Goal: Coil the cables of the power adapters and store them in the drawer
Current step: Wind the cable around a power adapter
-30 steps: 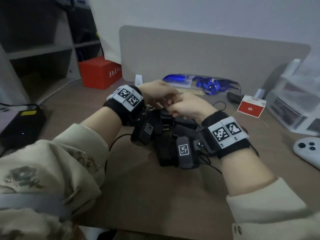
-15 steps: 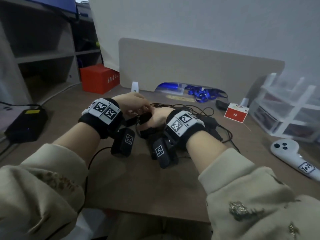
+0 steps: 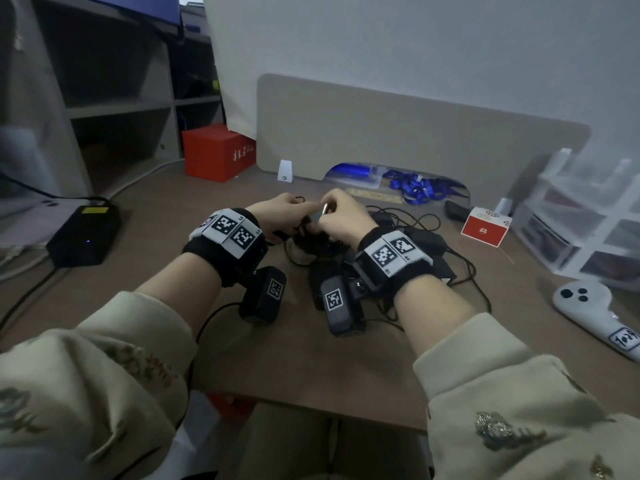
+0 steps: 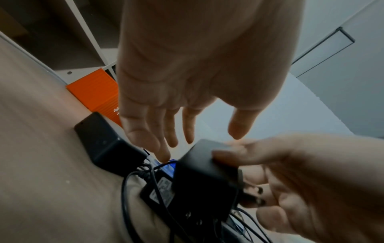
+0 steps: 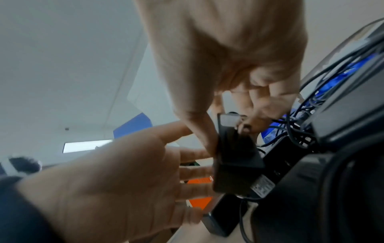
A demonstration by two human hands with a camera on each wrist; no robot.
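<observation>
A pile of black power adapters with tangled thin cables lies mid-desk. My right hand pinches one black adapter between thumb and fingers and holds it above the pile, its metal prongs pointing up. In the right wrist view the same adapter hangs from that grip. My left hand is beside it with straight fingers and holds nothing. Another adapter lies on the desk to the left, and a labelled one sits under the held one. A translucent drawer unit stands at the right.
A red box and a black charger brick sit at the left. A small red-and-white box and a white controller lie at the right. A beige divider panel closes the back, with blue lanyards under it.
Both hands have moved farther back over the pile. My right hand has lifted one adapter so its prongs show. My left hand now lies with straight fingers beside it.
</observation>
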